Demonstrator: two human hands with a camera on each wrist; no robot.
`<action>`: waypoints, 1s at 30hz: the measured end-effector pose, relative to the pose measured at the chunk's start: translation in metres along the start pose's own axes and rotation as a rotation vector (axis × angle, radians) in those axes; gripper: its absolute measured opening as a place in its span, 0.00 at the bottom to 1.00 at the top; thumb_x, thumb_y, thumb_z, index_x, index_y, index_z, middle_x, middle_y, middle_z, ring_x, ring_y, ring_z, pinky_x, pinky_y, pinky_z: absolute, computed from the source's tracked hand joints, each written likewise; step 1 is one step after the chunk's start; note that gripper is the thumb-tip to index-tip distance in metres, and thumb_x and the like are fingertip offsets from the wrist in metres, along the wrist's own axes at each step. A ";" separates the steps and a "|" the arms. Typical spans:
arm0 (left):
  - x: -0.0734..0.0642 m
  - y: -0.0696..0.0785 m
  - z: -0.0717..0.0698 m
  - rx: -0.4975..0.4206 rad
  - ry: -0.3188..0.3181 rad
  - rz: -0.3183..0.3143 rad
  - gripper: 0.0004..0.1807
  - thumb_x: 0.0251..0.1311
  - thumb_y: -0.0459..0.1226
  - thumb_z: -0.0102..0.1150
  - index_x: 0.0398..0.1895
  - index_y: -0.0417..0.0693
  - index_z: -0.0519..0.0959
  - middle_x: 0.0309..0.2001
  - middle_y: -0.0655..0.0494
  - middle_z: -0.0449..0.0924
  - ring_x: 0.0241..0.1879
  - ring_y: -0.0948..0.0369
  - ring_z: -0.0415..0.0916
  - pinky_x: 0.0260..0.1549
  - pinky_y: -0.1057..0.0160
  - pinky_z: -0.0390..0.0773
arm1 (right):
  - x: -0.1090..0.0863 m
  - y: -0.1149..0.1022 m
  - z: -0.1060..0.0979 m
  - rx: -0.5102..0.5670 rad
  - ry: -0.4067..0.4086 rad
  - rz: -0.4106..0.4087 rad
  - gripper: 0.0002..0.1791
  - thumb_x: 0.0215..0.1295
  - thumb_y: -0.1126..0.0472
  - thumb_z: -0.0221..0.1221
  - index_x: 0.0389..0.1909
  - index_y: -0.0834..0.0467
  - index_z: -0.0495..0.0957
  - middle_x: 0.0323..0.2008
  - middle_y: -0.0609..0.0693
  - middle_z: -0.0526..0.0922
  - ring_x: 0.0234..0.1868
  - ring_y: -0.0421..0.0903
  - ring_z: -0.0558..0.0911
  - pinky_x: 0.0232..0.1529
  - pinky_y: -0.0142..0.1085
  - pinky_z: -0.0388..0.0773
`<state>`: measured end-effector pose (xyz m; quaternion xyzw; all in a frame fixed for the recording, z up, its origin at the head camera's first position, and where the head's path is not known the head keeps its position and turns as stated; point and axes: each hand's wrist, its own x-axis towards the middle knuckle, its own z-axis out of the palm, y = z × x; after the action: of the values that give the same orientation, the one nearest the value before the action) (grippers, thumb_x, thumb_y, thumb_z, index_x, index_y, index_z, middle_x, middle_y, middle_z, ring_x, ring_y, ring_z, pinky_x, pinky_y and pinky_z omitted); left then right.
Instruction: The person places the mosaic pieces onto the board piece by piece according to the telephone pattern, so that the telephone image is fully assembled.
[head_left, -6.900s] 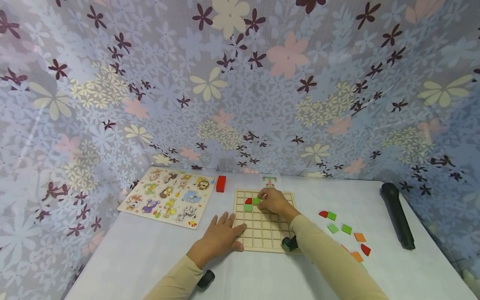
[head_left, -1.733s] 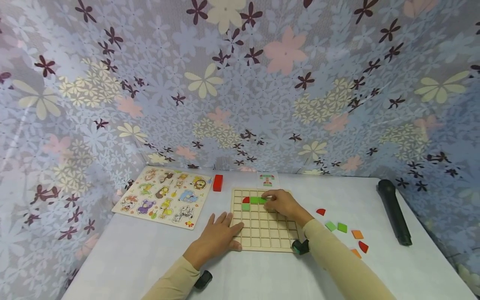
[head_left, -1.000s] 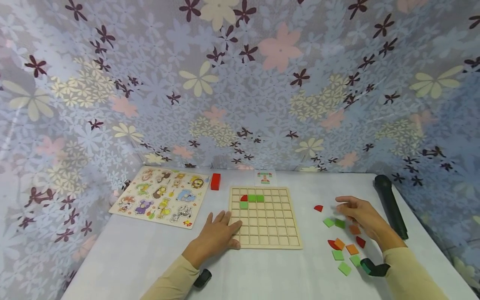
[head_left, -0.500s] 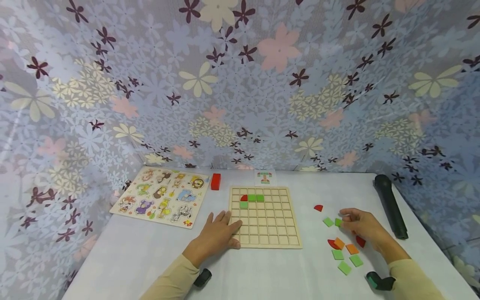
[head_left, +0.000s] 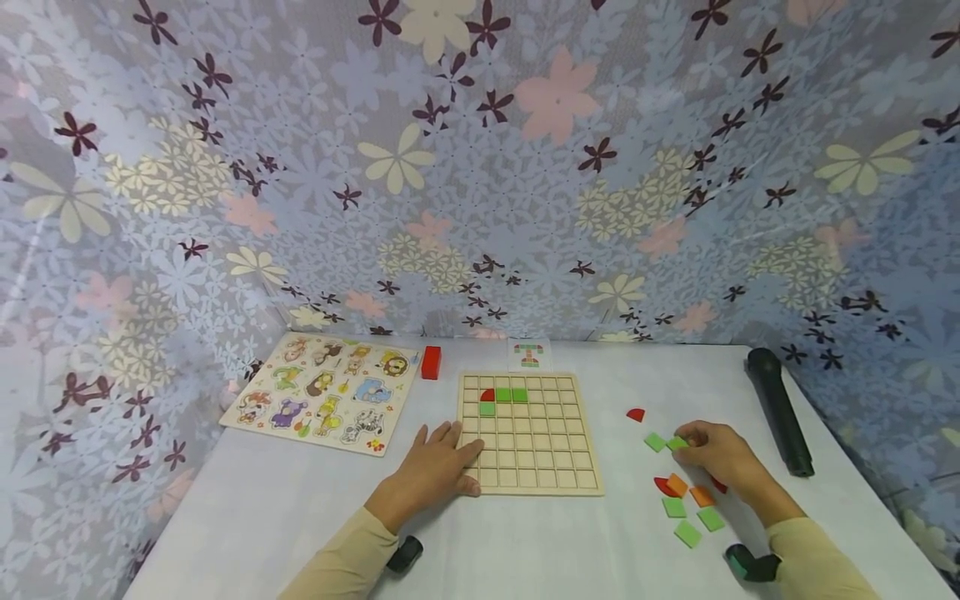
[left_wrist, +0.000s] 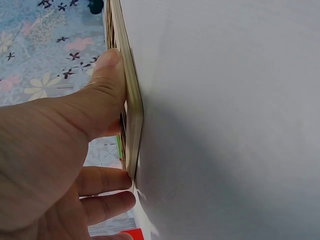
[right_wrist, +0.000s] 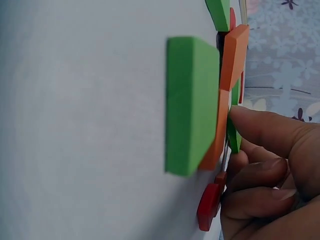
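The right hand point(head_left: 723, 457) has moved off the pale wooden grid board point(head_left: 542, 458) and now pinches a flat green square tile point(head_left: 677, 443) between thumb and fingers over the white-covered bench point(head_left: 626, 529), right of the board; lift cannot be confirmed. This reads as a picking step: one red quarter-circle tile point(head_left: 488, 396) and three green square pieces point(head_left: 503, 395) sit in cells near the board's far left corner. The left hand point(head_left: 432, 473), fingers spread, rests on the board's left edge. A strip of bench between the board's right edge and the loose tiles point(head_left: 673, 507) gives travel room; a black rod point(head_left: 780, 412) bounds the outer side.
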<state>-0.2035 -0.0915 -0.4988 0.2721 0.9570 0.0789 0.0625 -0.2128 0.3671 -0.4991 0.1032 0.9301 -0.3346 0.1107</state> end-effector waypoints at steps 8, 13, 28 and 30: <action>0.001 0.001 -0.001 -0.005 -0.006 0.010 0.40 0.57 0.59 0.66 0.72 0.56 0.72 0.74 0.36 0.64 0.74 0.41 0.61 0.70 0.33 0.59 | -0.001 -0.002 0.001 -0.093 0.005 -0.038 0.27 0.66 0.56 0.66 0.61 0.64 0.73 0.52 0.70 0.78 0.48 0.62 0.77 0.51 0.59 0.79; 0.001 0.002 -0.002 -0.008 -0.012 0.002 0.40 0.57 0.59 0.66 0.72 0.56 0.72 0.74 0.36 0.64 0.74 0.41 0.60 0.70 0.34 0.58 | -0.001 -0.003 0.001 0.022 0.020 -0.091 0.28 0.72 0.58 0.60 0.69 0.63 0.67 0.45 0.64 0.78 0.35 0.53 0.77 0.36 0.44 0.81; 0.000 0.000 -0.004 0.008 0.006 0.016 0.39 0.57 0.58 0.66 0.71 0.56 0.73 0.73 0.35 0.65 0.74 0.40 0.61 0.69 0.32 0.58 | 0.020 -0.042 -0.015 0.608 0.089 -0.135 0.34 0.70 0.47 0.64 0.69 0.59 0.68 0.35 0.42 0.83 0.29 0.43 0.77 0.32 0.33 0.79; -0.001 0.001 -0.004 0.004 0.004 0.012 0.39 0.58 0.58 0.66 0.71 0.56 0.73 0.73 0.35 0.65 0.74 0.40 0.60 0.69 0.31 0.58 | 0.025 -0.052 -0.016 0.648 0.069 -0.151 0.33 0.70 0.49 0.64 0.70 0.58 0.68 0.36 0.40 0.85 0.29 0.40 0.78 0.32 0.32 0.79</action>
<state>-0.2033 -0.0918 -0.4945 0.2776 0.9557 0.0779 0.0595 -0.2523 0.3411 -0.4632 0.0753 0.7837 -0.6164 0.0154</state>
